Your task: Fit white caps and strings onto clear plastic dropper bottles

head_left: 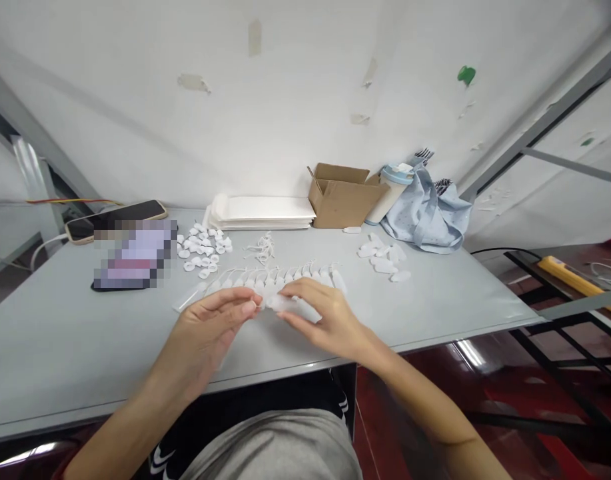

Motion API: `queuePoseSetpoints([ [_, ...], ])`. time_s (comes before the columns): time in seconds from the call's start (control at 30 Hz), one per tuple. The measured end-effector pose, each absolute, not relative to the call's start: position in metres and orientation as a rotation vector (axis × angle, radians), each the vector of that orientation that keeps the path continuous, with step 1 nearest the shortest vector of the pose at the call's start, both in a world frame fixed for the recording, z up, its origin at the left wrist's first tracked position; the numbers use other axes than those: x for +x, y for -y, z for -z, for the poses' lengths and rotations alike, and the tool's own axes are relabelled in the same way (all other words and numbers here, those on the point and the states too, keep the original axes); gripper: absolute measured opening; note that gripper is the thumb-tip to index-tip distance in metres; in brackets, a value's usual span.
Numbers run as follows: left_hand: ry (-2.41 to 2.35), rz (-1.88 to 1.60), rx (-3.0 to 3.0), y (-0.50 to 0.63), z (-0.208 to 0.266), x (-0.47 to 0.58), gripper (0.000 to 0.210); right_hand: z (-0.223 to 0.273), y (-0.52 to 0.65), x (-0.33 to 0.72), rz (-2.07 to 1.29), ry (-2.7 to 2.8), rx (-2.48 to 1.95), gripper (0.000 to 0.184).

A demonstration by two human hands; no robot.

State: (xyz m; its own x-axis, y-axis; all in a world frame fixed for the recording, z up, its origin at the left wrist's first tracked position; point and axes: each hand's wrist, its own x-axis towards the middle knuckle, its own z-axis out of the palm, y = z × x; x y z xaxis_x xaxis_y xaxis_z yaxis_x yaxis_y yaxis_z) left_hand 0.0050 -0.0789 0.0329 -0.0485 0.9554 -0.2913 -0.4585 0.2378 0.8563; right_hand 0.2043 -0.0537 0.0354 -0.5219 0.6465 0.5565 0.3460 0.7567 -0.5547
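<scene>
Between my hands, above the front of the grey table, is a small translucent white plastic piece. My right hand grips it with thumb and fingertips. My left hand pinches at its left end, on what looks like a thin white cord; the fingertips partly cover it. Just behind, a row of similar white pieces lies side by side, with thin cords sticking out at their far ends. Small white ring-like caps are piled at left. Loose white cords lie in the middle, more white pieces at right.
Two phones, one black and one with a blurred lit screen, lie at left. Along the wall stand a stack of white packets, an open cardboard box, a cup with a blue lid and a light blue cloth bag.
</scene>
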Motion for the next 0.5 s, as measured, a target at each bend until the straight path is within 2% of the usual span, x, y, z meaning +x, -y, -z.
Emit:
queuePoseSetpoints([
  [0.3, -0.994, -1.282, 0.680, 0.090, -0.032, 0.014, 0.019, -0.025, 0.070, 0.198, -0.496, 2.180, -0.804, 0.020],
  [0.5, -1.088, -1.268, 0.724, 0.094, -0.027, 0.017, 0.020, -0.022, 0.073, 0.199, -0.383, 2.144, -0.791, 0.021],
])
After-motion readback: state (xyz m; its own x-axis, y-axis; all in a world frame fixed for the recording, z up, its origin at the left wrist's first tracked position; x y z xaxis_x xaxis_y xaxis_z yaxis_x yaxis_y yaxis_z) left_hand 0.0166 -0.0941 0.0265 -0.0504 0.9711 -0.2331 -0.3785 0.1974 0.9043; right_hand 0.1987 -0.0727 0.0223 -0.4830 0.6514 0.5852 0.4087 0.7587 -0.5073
